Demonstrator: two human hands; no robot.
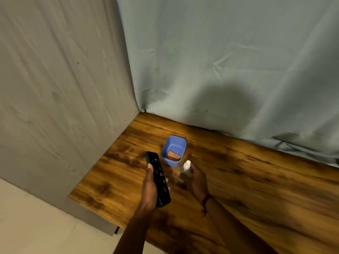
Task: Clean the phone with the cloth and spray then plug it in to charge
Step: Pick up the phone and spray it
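My left hand (149,187) grips a dark phone (158,177) above the wooden table (256,189), its face dotted with what look like droplets. To its right, my right hand (197,180) holds a small clear spray bottle (185,169) with a white cap, upright and close to the tabletop. Just behind both stands a blue square container (174,150) with a folded orange-brown cloth (173,156) inside. I see no charging cable.
A grey draped panel (60,98) closes off the left side and a pale blue-grey curtain (229,61) hangs along the back edge. The table's near-left corner (73,196) drops to a light floor (36,226).
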